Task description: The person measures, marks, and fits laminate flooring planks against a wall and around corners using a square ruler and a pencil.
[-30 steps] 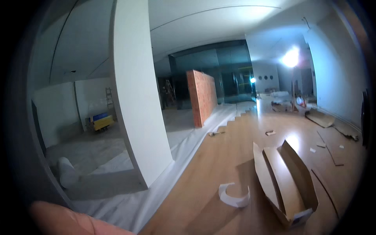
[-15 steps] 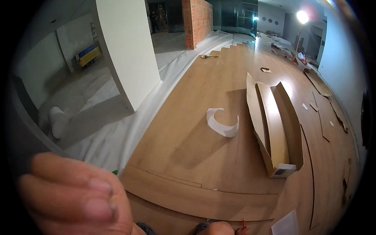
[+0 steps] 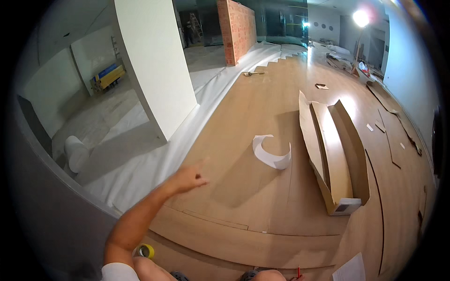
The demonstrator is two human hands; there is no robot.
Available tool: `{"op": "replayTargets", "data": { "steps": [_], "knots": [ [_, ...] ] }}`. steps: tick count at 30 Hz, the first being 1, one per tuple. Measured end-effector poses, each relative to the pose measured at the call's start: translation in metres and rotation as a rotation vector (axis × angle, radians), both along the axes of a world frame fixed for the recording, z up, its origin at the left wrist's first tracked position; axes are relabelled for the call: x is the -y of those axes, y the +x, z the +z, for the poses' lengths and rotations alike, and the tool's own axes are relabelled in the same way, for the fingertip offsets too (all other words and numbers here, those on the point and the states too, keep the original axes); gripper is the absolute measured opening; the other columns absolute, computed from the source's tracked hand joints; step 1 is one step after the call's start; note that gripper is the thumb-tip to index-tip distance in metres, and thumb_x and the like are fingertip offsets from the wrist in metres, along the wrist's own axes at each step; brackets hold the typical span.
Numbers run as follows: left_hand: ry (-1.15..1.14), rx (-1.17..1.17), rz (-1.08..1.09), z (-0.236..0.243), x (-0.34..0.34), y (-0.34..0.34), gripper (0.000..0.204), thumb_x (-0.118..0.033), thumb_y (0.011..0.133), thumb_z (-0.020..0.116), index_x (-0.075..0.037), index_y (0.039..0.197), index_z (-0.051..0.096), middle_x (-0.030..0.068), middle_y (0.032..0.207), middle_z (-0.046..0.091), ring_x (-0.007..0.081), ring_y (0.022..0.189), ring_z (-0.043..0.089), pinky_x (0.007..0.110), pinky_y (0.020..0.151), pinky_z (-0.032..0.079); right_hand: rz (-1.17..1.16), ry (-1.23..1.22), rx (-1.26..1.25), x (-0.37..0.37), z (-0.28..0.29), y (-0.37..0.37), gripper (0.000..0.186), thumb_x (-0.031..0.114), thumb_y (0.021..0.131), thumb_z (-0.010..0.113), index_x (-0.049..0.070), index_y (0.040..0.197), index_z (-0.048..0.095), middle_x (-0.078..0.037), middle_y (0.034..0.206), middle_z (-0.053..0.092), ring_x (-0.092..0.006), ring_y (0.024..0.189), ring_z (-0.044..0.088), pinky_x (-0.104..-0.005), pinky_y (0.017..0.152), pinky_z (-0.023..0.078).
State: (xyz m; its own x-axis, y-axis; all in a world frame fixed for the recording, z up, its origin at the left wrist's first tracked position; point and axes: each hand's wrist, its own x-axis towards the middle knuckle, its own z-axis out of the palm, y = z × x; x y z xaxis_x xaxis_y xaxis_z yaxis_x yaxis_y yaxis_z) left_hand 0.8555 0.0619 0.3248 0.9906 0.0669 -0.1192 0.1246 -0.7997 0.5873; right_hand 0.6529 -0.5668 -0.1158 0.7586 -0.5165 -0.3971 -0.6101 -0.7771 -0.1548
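My left hand reaches out over the laid wood-look floor planks, index finger stretched out and slightly smeared by motion. Nothing shows in it. Closer to me, a loose plank lies crosswise in front of my knees. At the lower edge only a bit of my right hand shows, with a red pencil standing up from its fingers. Beside my left leg is a yellow tape measure or roll of tape; I cannot tell which. A white sheet of paper lies right of the pencil.
An opened cardboard box holding planks lies to the right. A curled white strip rests mid-floor. White underlay runs along the left, beside a white column. Offcuts and cardboard are scattered by the right wall; a lit work lamp stands far off.
My left hand has swung from close before the camera, fingers curled, out over the planks with a finger extended. The yellow round thing has come into view. My right hand stays at the lower edge.
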Motion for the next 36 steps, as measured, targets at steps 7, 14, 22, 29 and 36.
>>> {"op": "replayTargets", "data": {
  "steps": [7, 14, 22, 29, 36],
  "knots": [
    [-0.002, 1.050, 0.519, 0.140, -0.043, 0.039, 0.048, -0.012, 0.100, 0.055, 0.003, 0.145, 0.046, 0.0052, 0.087, 0.068, 0.0107, 0.075, 0.063, 0.028, 0.070, 0.053, 0.040, 0.002, 0.106, -0.004, -0.026, 0.006, 0.056, 0.049, 0.106, 0.039, 0.010, 0.146, 0.049, -0.017, 0.125, 0.065, -0.0366, 0.102, 0.061, -0.0462, 0.084, 0.048],
    [0.372, -0.353, -0.373, -0.050, -0.017, -0.042, 0.053, -0.042, 0.095, 0.067, -0.013, 0.139, 0.059, 0.0141, 0.116, 0.072, 0.0341, 0.108, 0.067, 0.044, 0.092, 0.053, 0.101, -0.060, 0.309, 0.025, -0.104, -0.016, 0.053, 0.048, 0.106, 0.045, 0.010, 0.142, 0.052, -0.015, 0.119, 0.066, -0.0323, 0.094, 0.062, -0.0412, 0.077, 0.050],
    [0.584, -0.756, -0.167, -0.207, -0.133, -0.155, 0.061, -0.049, 0.094, 0.064, -0.012, 0.143, 0.057, 0.0165, 0.131, 0.067, 0.0369, 0.122, 0.061, 0.048, 0.102, 0.049, -0.078, 0.076, -0.086, -0.006, -0.022, 0.000, 0.052, 0.049, 0.105, 0.039, 0.015, 0.142, 0.049, -0.018, 0.135, 0.059, -0.0366, 0.113, 0.060, -0.0513, 0.094, 0.048],
    [0.446, -0.915, -0.222, -0.300, -0.148, -0.233, 0.057, -0.047, 0.094, 0.064, -0.011, 0.138, 0.062, 0.0182, 0.134, 0.065, 0.0384, 0.123, 0.060, 0.048, 0.103, 0.048, -0.026, 0.041, -0.083, -0.005, 0.003, 0.012, 0.051, 0.048, 0.103, 0.041, 0.015, 0.140, 0.050, -0.019, 0.139, 0.057, -0.0391, 0.116, 0.062, -0.0534, 0.095, 0.048],
    [0.141, -0.771, -0.234, -0.319, -0.122, -0.230, 0.059, -0.045, 0.094, 0.066, -0.004, 0.137, 0.060, 0.0222, 0.128, 0.067, 0.0391, 0.118, 0.063, 0.045, 0.101, 0.049, -0.079, 0.082, -0.068, -0.007, 0.004, 0.008, 0.050, 0.045, 0.102, 0.037, 0.012, 0.136, 0.052, -0.018, 0.135, 0.060, -0.0420, 0.109, 0.065, -0.0553, 0.090, 0.051]
  ]
}}
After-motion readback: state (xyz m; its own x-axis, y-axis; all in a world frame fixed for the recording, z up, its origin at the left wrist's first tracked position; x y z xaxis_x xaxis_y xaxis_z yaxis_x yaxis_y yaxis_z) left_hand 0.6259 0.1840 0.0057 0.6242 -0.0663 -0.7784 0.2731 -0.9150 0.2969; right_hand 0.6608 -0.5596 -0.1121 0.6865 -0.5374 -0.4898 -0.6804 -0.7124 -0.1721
